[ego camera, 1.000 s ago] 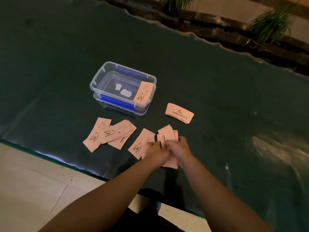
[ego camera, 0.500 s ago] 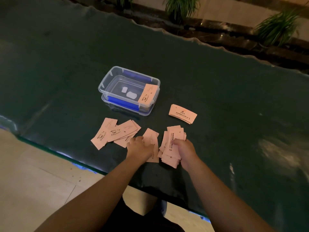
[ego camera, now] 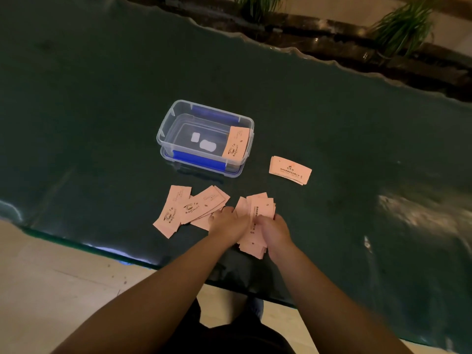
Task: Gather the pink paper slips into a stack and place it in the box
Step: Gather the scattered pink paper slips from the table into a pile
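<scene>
My right hand is closed around a rough, fanned bundle of pink slips, and my left hand lies with fingers curled on the bundle's left edge, touching the loose slips beside it. Those loose ones are what my next reach turns on: they lie straight off to the left of my left hand, overlapping, long axes slanting away from me and to the right, so I judge the left hand should sweep them in. A tidier pile waits beyond my right hand. The box sits on the counter ahead of my left hand (one slip already leans inside it).
</scene>
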The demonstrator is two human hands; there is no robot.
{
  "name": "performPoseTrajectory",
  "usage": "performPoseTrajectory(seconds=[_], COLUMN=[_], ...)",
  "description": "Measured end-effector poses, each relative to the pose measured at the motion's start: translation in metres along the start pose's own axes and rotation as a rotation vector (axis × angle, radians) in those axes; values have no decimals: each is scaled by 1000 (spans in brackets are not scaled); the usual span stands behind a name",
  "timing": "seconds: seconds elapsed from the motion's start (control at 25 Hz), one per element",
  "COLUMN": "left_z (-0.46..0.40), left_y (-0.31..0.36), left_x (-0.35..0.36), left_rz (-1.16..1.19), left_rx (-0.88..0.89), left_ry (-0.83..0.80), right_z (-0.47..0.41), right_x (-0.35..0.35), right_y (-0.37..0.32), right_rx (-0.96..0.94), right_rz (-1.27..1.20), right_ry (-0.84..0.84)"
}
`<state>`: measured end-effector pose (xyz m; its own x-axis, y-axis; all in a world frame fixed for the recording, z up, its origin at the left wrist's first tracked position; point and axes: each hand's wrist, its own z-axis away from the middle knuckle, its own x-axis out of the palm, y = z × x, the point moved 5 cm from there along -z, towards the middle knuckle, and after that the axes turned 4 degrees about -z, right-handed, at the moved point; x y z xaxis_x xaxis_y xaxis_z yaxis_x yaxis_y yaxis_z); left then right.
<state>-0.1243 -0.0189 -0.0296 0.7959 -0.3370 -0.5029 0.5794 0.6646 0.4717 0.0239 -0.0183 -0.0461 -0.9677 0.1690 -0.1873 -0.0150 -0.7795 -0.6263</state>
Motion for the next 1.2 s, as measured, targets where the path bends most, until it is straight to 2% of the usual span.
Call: performPoseTrajectory(seconds=[0.16, 0.36, 0.56, 0.8, 0.96, 1.08, 1.2], left_z=[-3, -2, -1, 0, 2, -1, -11], left_y=[1, 4, -3, -8, -7, -9, -17], left_x=[-3, 0, -3, -11, -14, -28, -61], left_rz=[14, 144, 238, 237, 216, 157, -33], left_rx=[-12, -40, 37, 98, 174, 255, 325], left_ry=[-50, -137, -168, -192, -204, -164, 71], right_z=[6, 8, 9, 9, 13, 11, 9], right_x=[7, 15, 18, 24, 38, 45, 49], right_y=[-8, -15, -14, -14, -17, -16, -12], right_rx=[-63, -103, -19, 80, 61, 30, 66], right_rz=[185, 306, 292, 235, 217, 82, -62], right_ry=[81, 62, 57, 52, 19, -19, -44])
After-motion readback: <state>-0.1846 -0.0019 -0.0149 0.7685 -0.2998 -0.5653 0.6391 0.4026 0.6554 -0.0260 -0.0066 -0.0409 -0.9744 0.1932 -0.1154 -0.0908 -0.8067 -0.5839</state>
